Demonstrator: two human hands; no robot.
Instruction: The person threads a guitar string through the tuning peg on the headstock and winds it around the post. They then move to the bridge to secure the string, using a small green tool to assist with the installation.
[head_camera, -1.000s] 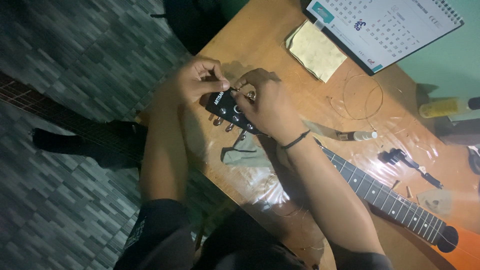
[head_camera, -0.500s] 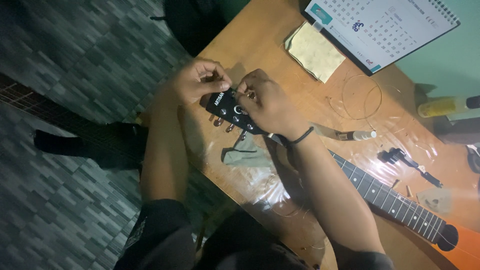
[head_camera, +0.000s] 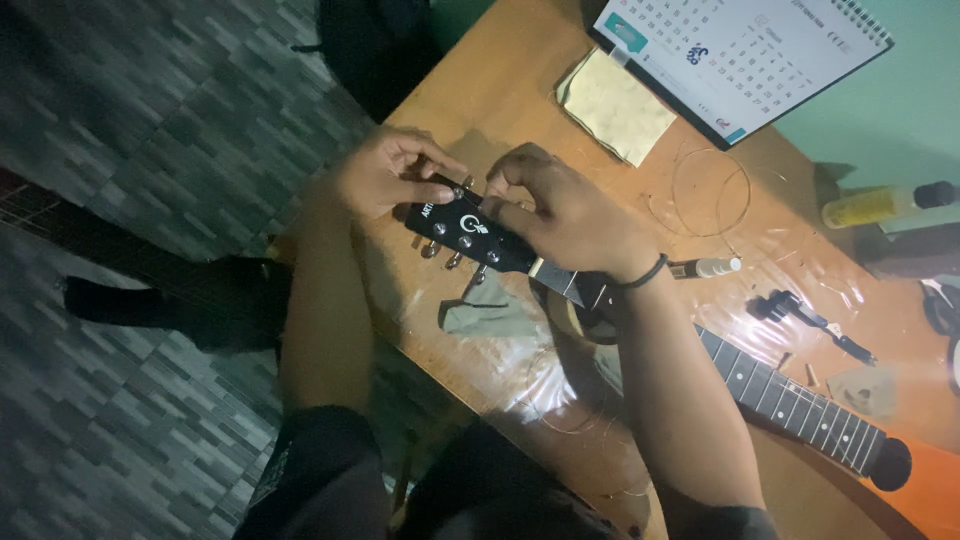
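A person looks down at a guitar lying across a wooden table (head_camera: 500, 90), its black headstock (head_camera: 470, 235) pointing toward the table's left edge. The headstock serves as the landmark here.

Left of the headstock, beyond the table edge, is a dark tiled floor (head_camera: 130, 120). A dark shape lies on it; what it is cannot be told.

The left hand (head_camera: 385, 175) sits at the headstock's upper left end. Its fingers are curled and pinched together at the tip of the headstock, close to a small tuning peg. Whether they grip the peg or a string is too small to tell.

The right hand (head_camera: 565, 215) rests over the headstock's right half, where it meets the neck. Its fingers are bent and closed down onto the headstock's upper edge. A dark band circles that wrist.

Below the headstock, a grey cloth (head_camera: 490, 315) lies on the table.

Above and right of the headstock lies a yellow cloth (head_camera: 615, 105), and beyond it a desk calendar (head_camera: 740, 50) leans at the table's far edge.

Right of the headstock, a loose string (head_camera: 710, 190) lies coiled in a ring. Just below it is a small white-tipped tube (head_camera: 705, 267). Further right is a small black tool (head_camera: 810, 320), and a yellow bottle (head_camera: 875, 205) lies on its side.

The neck (head_camera: 790, 400) runs down and right from the headstock to the orange body (head_camera: 925, 490).
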